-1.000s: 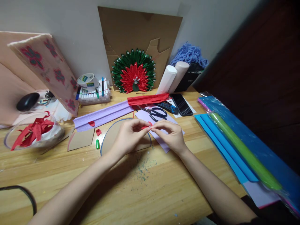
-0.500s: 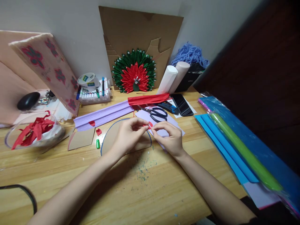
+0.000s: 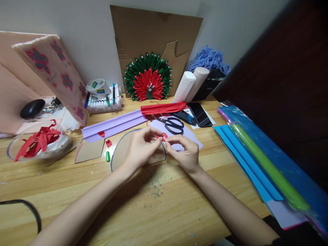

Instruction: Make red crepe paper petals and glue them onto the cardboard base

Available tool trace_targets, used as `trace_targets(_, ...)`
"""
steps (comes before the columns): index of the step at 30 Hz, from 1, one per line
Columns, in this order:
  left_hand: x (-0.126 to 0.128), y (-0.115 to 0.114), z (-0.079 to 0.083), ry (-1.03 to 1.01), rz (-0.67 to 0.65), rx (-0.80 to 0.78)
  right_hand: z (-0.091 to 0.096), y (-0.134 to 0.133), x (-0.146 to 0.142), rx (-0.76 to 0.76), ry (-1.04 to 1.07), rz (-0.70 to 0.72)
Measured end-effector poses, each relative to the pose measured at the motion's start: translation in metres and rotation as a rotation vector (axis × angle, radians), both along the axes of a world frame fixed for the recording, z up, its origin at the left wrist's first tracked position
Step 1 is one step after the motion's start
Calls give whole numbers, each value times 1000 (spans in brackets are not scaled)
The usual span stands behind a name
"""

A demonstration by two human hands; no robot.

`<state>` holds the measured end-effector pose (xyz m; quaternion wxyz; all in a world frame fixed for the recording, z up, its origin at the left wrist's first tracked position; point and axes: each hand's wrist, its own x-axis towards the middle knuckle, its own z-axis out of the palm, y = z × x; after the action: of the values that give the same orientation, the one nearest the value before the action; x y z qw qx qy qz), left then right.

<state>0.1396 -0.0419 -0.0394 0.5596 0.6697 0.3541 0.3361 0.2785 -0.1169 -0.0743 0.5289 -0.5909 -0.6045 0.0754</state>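
Between my fingertips is a small piece of red crepe paper [image 3: 161,138], pinched from both sides and partly hidden. My left hand [image 3: 143,145] grips it from the left, above a rounded cardboard piece [image 3: 121,150] edged in blue. From the right, my right hand [image 3: 185,151] pinches the same bit with thumb and forefinger. Just behind the hands, black-handled scissors [image 3: 174,125] lie on a purple sheet [image 3: 191,136]. A red paper scrap [image 3: 109,143] and a green cap [image 3: 107,156] rest left of the cardboard.
Purple crepe paper [image 3: 115,127] and a red crepe strip [image 3: 164,108] stretch behind. A bowl [image 3: 63,140] with red scraps stands left. A peacock craft [image 3: 148,78] leans on the back board. A phone [image 3: 200,114] and blue packaged rolls [image 3: 246,160] lie right.
My fingertips have shifted slightly on the red paper, which now looks more pinched together. The camera view has moved a little; the other things stay in place.
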Motion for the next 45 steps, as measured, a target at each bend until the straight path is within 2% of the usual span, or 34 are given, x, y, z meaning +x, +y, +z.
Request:
trace_targets(5,2,0,-5,-72,4,-139,0,0,0,61,-106,17)
trace_targets(9,2,3,-6,-81,-8,-161,-1,1,0,69,-121,24)
trace_targets(20,-2,9,1,-52,-76,-112,-3,2,-3,-72,147,75)
trace_targets(31,-2,8,5,2,-85,24,-6,5,-2,-170,435,131)
trace_targets(35,-2,9,4,-36,-74,-28,-4,6,0,-211,487,125)
trace_targets(45,-2,12,-1,-88,-54,-107,-4,5,0,-149,473,159)
